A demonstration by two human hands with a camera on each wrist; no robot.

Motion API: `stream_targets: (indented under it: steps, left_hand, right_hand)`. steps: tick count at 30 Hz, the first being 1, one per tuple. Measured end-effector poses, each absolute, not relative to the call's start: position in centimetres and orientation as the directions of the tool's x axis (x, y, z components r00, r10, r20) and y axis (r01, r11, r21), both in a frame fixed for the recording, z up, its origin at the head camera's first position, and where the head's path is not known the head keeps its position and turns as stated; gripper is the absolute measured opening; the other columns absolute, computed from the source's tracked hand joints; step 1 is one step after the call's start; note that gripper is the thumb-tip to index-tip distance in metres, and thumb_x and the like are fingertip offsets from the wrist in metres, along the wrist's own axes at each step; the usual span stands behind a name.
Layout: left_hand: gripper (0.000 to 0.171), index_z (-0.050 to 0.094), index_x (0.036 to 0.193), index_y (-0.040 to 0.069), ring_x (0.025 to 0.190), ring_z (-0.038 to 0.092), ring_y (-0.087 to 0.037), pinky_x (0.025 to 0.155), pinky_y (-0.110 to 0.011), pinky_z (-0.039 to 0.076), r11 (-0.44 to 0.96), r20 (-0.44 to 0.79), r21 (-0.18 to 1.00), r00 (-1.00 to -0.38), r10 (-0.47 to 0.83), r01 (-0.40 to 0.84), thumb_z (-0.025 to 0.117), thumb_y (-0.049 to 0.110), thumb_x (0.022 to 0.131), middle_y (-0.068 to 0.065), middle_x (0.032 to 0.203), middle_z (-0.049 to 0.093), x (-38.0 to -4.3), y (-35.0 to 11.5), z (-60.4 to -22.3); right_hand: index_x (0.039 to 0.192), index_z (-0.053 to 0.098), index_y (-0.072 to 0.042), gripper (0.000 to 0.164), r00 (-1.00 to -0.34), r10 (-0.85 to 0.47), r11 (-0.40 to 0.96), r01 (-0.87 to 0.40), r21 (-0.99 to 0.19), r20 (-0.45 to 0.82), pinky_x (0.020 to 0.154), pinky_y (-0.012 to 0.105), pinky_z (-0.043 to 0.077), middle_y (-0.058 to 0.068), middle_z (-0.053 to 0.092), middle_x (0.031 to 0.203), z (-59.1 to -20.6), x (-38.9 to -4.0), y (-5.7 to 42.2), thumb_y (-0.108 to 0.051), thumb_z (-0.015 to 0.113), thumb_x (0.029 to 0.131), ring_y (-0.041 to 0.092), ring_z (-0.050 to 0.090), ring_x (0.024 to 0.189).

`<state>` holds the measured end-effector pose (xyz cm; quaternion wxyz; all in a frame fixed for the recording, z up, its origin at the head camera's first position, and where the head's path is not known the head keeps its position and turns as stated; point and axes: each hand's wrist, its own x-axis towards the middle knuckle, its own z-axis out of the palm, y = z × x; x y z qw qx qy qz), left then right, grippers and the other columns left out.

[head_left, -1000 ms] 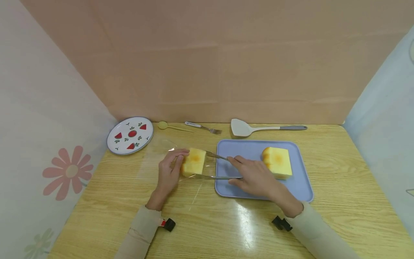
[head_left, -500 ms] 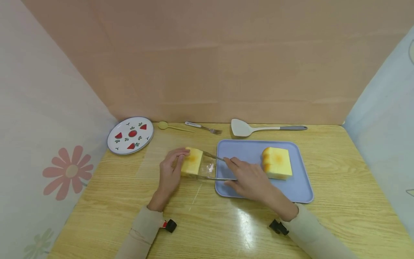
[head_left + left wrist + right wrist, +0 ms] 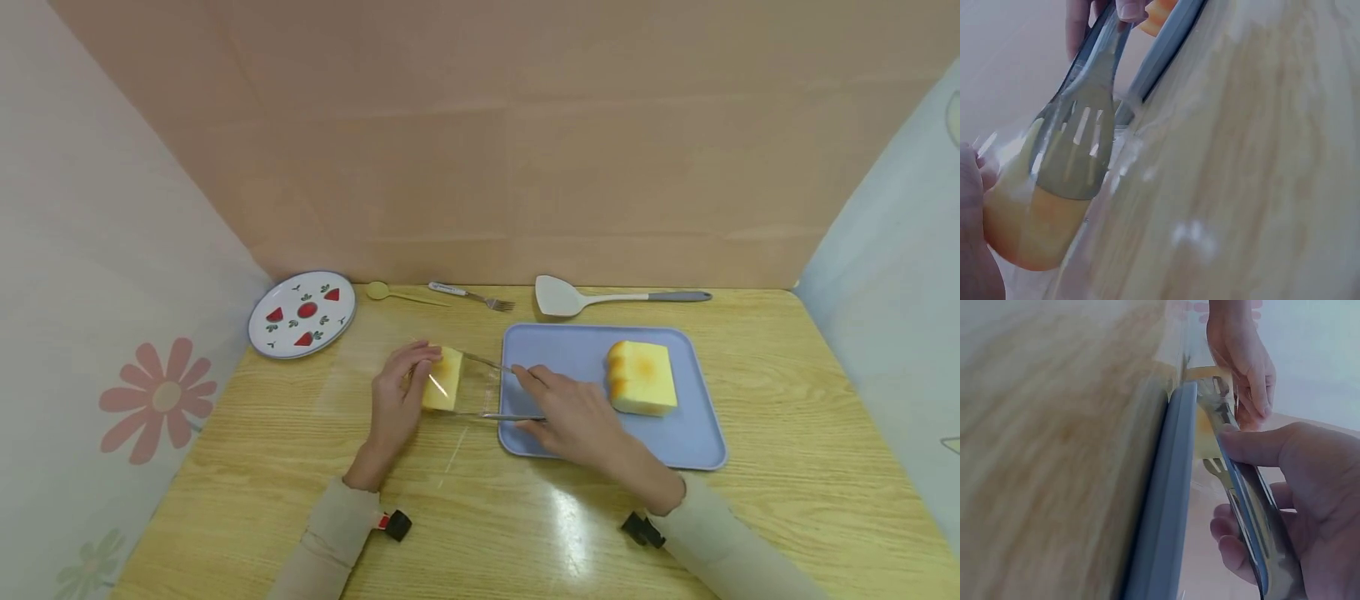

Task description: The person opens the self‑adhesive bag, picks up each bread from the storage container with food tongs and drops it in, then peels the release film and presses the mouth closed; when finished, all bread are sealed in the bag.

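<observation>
My right hand point(image 3: 577, 421) holds slotted metal tongs point(image 3: 1079, 144), thumb on one arm and fingers round the other. The tongs' ends lie along two opposite sides of a yellow, brown-topped piece of bread point(image 3: 445, 379). Clear film of a plastic bag point(image 3: 348, 371) surrounds this bread and spreads leftward over the table. At the bread's left side my left hand point(image 3: 396, 392) pinches the film between thumb and fingers, hiding part of the bread. A second piece of bread point(image 3: 642, 377) sits on the right half of a blue tray point(image 3: 555, 342).
Along the back of the wooden table lie a white plate point(image 3: 288, 333) with fruit pictures, a yellow spoon point(image 3: 378, 290), a fork point(image 3: 480, 297) and a turner point(image 3: 562, 297). The tray's raised left rim is under the right hand's tongs. Walls enclose the back and sides.
My right hand and the tongs have moved left, shifting the bread deeper into the bag beside my left hand. The left hand has barely moved.
</observation>
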<state>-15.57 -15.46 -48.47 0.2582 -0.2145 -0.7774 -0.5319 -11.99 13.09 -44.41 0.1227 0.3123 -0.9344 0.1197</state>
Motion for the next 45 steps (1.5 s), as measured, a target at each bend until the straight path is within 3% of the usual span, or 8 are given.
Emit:
stream_targets:
  steps: [5, 8, 16, 22, 26, 32, 37, 45]
  left_hand:
    - [0.015, 0.071, 0.103, -0.009, 0.126, 0.056, -0.05, 0.106, -0.02, 0.047, 0.303, 0.618, 0.74, -0.785, 0.048, 0.601, 0.057, -0.012, 0.097, -0.027, 0.115, 0.071, -14.7, -14.7, -46.8]
    - [0.014, 0.07, 0.103, -0.013, 0.124, 0.057, -0.052, 0.104, -0.021, 0.048, 0.292, 0.604, 0.755, -0.796, 0.041, 0.588, 0.056, -0.013, 0.098, -0.03, 0.113, 0.071, -14.3, -14.3, -45.9]
    - [0.017, 0.074, 0.107, -0.004, 0.118, 0.066, -0.038, 0.099, -0.022, 0.051, 0.299, 0.582, 0.779, -0.813, -0.017, 0.551, 0.059, -0.006, 0.099, -0.019, 0.112, 0.075, -15.3, -14.5, -48.0]
    - [0.017, 0.076, 0.109, 0.005, 0.116, 0.069, -0.025, 0.092, -0.019, 0.055, 0.339, 0.588, 0.771, -0.807, -0.054, 0.539, 0.061, 0.007, 0.102, -0.008, 0.113, 0.076, -15.6, -14.8, -48.9]
    - [0.018, 0.076, 0.109, 0.005, 0.116, 0.07, -0.02, 0.089, -0.021, 0.057, 0.347, 0.583, 0.776, -0.809, -0.075, 0.527, 0.06, 0.012, 0.104, -0.007, 0.113, 0.077, -15.5, -14.7, -48.7]
    - [0.016, 0.075, 0.107, 0.0, 0.112, 0.072, -0.027, 0.086, -0.019, 0.057, 0.335, 0.594, 0.778, -0.797, -0.113, 0.532, 0.061, 0.005, 0.101, -0.012, 0.111, 0.076, -15.0, -14.3, -48.3]
    - [0.015, 0.074, 0.106, -0.003, 0.109, 0.071, -0.035, 0.096, -0.023, 0.054, 0.332, 0.627, 0.752, -0.773, -0.096, 0.569, 0.062, -0.005, 0.098, -0.017, 0.109, 0.076, -14.6, -13.8, -47.6]
    - [0.014, 0.074, 0.106, -0.003, 0.112, 0.07, -0.035, 0.105, -0.033, 0.05, 0.394, 0.623, 0.738, -0.777, -0.087, 0.548, 0.063, -0.003, 0.098, -0.017, 0.108, 0.076, -14.8, -13.9, -47.7]
  right_hand:
    - [0.146, 0.055, -0.011, 0.077, -0.789, -0.551, 0.778, -0.604, -0.174, 0.273, 0.042, 0.02, 0.034, 0.0, 0.067, 0.121, -44.4, -11.9, 12.8, -0.051, 0.08, 0.085, 0.011, 0.062, 0.069]
    - [0.145, 0.055, -0.01, 0.076, -0.8, -0.55, 0.781, -0.595, -0.192, 0.239, 0.043, 0.021, 0.035, 0.0, 0.067, 0.117, -44.5, -12.0, 12.6, -0.053, 0.078, 0.086, 0.011, 0.06, 0.067]
    - [0.145, 0.055, -0.009, 0.075, -0.781, -0.559, 0.772, -0.613, -0.17, 0.278, 0.042, 0.021, 0.035, 0.003, 0.067, 0.12, -44.7, -12.3, 12.7, -0.046, 0.081, 0.086, 0.013, 0.062, 0.07]
    - [0.144, 0.056, -0.008, 0.075, -0.795, -0.562, 0.773, -0.603, -0.197, 0.229, 0.043, 0.021, 0.037, 0.004, 0.068, 0.123, -44.7, -12.2, 12.8, -0.051, 0.077, 0.087, 0.014, 0.064, 0.069]
    - [0.144, 0.056, -0.008, 0.073, -0.8, -0.564, 0.771, -0.599, -0.215, 0.207, 0.045, 0.022, 0.04, 0.004, 0.067, 0.122, -44.6, -12.2, 12.7, -0.051, 0.075, 0.089, 0.012, 0.063, 0.067]
    - [0.143, 0.057, -0.008, 0.072, -0.793, -0.567, 0.765, -0.607, -0.212, 0.225, 0.045, 0.025, 0.041, 0.004, 0.067, 0.123, -44.8, -12.1, 12.4, -0.051, 0.076, 0.088, 0.012, 0.062, 0.065]
    - [0.143, 0.058, -0.009, 0.071, -0.789, -0.568, 0.766, -0.611, -0.201, 0.235, 0.046, 0.026, 0.043, 0.004, 0.067, 0.123, -44.8, -12.1, 12.1, -0.05, 0.077, 0.088, 0.014, 0.064, 0.066]
    - [0.144, 0.056, -0.01, 0.074, -0.78, -0.569, 0.768, -0.618, -0.17, 0.262, 0.045, 0.023, 0.04, 0.003, 0.067, 0.122, -44.8, -12.2, 12.1, -0.05, 0.078, 0.087, 0.011, 0.062, 0.066]
